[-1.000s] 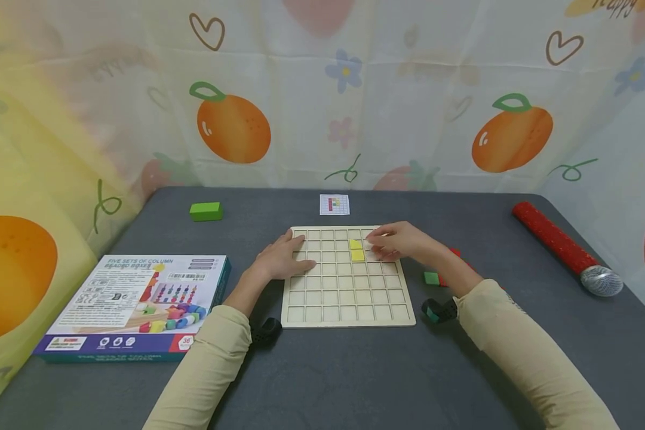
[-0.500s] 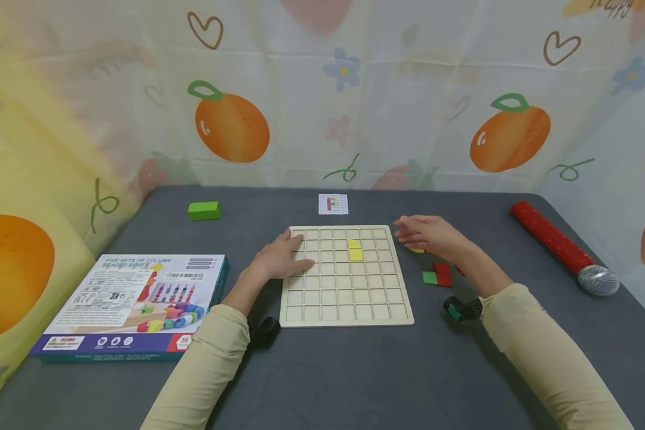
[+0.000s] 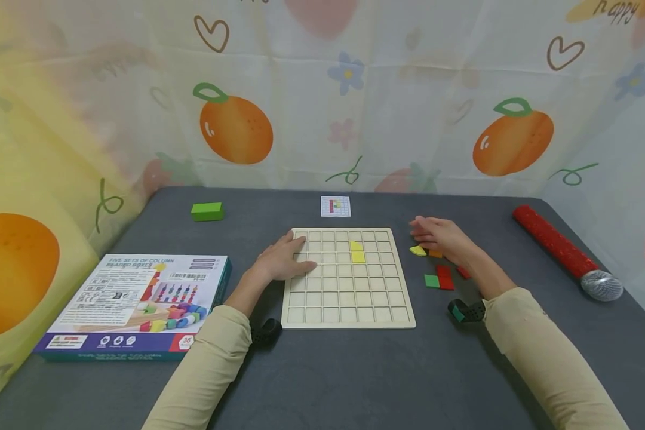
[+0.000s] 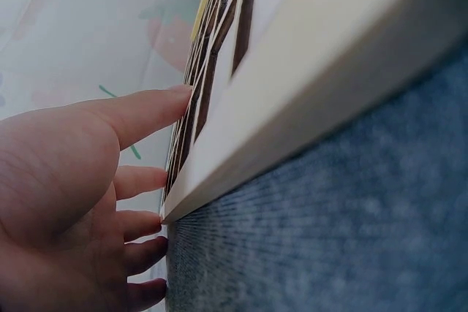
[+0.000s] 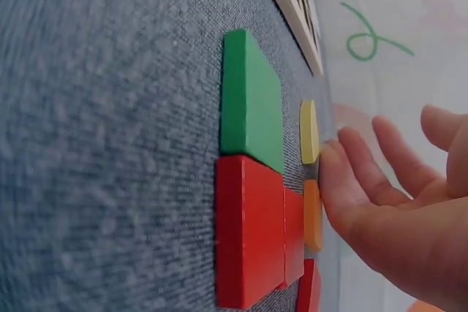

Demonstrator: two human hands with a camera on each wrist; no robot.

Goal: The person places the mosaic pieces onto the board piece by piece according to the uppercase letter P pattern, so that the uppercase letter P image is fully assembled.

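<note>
A pale wooden grid board (image 3: pixel 333 298) lies in front of me. On it are a yellow square tile (image 3: pixel 357 257) and, just behind, a yellow tile with one slanted corner (image 3: pixel 355 245). My left hand (image 3: pixel 279 261) rests at the board's left edge, thumb laid over the grid in the left wrist view. To the right of the board, my right hand (image 3: pixel 445 237) hovers with loosely bent fingers over a yellow rounded piece (image 3: pixel 417 251) and an orange tile (image 3: pixel 435 254). Its fingertips are right by both pieces in the right wrist view, with nothing seen between them.
Nearer me lie a green tile (image 3: pixel 432 280), red tiles (image 3: pixel 445 278) and another red piece (image 3: pixel 464 273) partly behind the wrist. A small pattern card (image 3: pixel 344 207) and a green block (image 3: pixel 206 211) sit farther back. A box (image 3: pixel 134 298) stands left, a red microphone (image 3: pixel 559 245) right.
My right hand has left the board's right side and moved right, over the loose yellow and orange pieces, which now show. The left hand has stayed on the board's edge.
</note>
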